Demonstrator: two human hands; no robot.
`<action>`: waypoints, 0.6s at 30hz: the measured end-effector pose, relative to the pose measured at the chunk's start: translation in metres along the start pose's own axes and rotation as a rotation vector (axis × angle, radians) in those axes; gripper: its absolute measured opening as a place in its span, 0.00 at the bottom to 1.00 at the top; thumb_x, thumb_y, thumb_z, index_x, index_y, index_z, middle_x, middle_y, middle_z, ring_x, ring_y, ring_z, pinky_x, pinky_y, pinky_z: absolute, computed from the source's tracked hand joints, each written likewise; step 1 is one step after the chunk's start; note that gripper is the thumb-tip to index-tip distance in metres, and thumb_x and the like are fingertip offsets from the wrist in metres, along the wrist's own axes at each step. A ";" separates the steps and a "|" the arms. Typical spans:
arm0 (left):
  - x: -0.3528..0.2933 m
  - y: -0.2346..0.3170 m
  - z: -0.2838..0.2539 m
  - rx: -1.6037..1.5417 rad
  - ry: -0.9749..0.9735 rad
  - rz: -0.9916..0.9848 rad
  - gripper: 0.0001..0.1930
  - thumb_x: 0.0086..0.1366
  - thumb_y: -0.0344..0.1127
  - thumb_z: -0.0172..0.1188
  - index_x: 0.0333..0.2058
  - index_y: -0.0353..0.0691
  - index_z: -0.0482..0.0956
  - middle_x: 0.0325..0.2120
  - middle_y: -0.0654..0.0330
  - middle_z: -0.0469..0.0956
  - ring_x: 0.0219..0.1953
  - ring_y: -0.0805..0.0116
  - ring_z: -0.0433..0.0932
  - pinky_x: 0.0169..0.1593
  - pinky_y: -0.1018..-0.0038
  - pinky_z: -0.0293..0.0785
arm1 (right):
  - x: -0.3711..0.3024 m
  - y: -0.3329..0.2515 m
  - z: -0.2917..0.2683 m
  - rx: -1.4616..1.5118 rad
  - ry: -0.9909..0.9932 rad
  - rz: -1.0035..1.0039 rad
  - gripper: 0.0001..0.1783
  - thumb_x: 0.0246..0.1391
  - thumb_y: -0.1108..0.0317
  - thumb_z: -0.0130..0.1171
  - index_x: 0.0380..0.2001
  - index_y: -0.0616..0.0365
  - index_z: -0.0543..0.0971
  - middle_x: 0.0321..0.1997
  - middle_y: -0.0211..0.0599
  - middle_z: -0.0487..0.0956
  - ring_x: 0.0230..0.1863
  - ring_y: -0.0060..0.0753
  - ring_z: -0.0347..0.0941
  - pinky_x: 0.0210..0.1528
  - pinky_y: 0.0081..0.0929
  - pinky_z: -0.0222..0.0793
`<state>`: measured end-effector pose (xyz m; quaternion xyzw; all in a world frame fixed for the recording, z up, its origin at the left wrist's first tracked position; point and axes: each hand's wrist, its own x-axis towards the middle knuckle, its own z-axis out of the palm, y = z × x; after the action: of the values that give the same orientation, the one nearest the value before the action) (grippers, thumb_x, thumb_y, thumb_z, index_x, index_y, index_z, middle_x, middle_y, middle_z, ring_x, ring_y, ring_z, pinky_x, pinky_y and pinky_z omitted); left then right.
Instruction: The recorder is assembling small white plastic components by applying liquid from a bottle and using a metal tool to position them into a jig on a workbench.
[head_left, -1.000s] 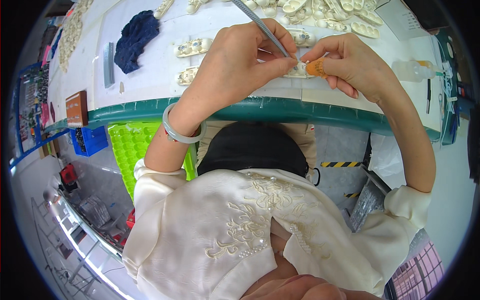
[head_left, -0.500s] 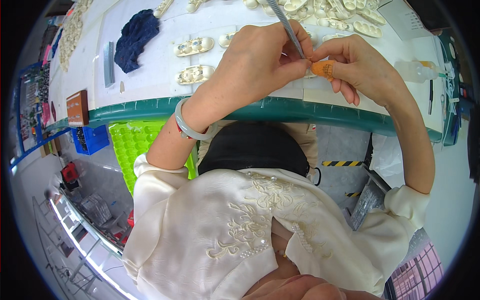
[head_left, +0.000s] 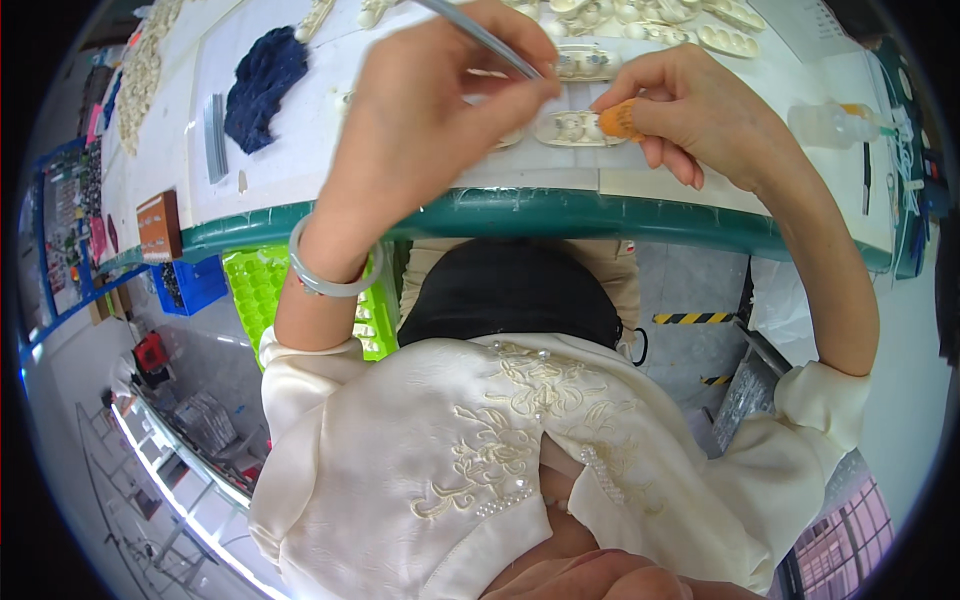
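Note:
My left hand (head_left: 430,110), blurred, is closed around a thin grey metal rod-shaped tool (head_left: 480,38), whose lower end disappears between the fingertips. In front of it lies a cream, boat-shaped plastic part (head_left: 570,128) with round cups and small inner pieces. My right hand (head_left: 690,110) pinches the right end of this part. An orange finger cover (head_left: 622,120) sits on one of its digits. Just beyond is a similar cream part (head_left: 587,63). Other cream parts are partly hidden behind my left hand.
Several cream parts (head_left: 650,15) are heaped at the back of the white table (head_left: 320,150). A dark blue cloth (head_left: 265,90) and a grey strip (head_left: 216,138) lie left. At right stands a clear bottle (head_left: 832,125). A green padded edge (head_left: 520,212) borders the front.
My left hand has moved left, away from the right hand, taking the rod-shaped tool with it. The part under the fingers now shows. My right hand has shifted slightly left and farther away.

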<state>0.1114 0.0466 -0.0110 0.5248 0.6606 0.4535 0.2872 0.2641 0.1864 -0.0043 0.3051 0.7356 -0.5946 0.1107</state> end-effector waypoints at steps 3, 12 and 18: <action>-0.006 0.006 0.008 0.059 -0.086 -0.030 0.07 0.54 0.23 0.61 0.33 0.32 0.75 0.29 0.63 0.77 0.34 0.77 0.76 0.40 0.80 0.74 | -0.002 0.002 -0.003 0.011 -0.007 0.017 0.10 0.48 0.70 0.52 0.30 0.67 0.76 0.13 0.31 0.71 0.07 0.16 0.62 0.09 0.14 0.59; -0.009 0.001 0.019 0.210 -0.014 -0.045 0.05 0.52 0.25 0.60 0.29 0.32 0.75 0.22 0.62 0.77 0.28 0.76 0.78 0.33 0.81 0.76 | 0.000 -0.003 0.002 -0.018 0.015 -0.003 0.10 0.49 0.71 0.51 0.32 0.67 0.77 0.14 0.32 0.71 0.08 0.16 0.63 0.09 0.14 0.59; -0.009 0.004 0.024 0.256 0.033 -0.025 0.04 0.50 0.24 0.59 0.27 0.32 0.74 0.22 0.61 0.77 0.28 0.76 0.79 0.33 0.82 0.76 | -0.003 -0.009 -0.004 -0.038 0.018 -0.100 0.11 0.49 0.72 0.51 0.32 0.68 0.77 0.15 0.33 0.72 0.10 0.17 0.66 0.11 0.16 0.64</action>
<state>0.1364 0.0456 -0.0186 0.5412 0.7244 0.3704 0.2124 0.2624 0.1882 0.0054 0.2714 0.7621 -0.5823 0.0800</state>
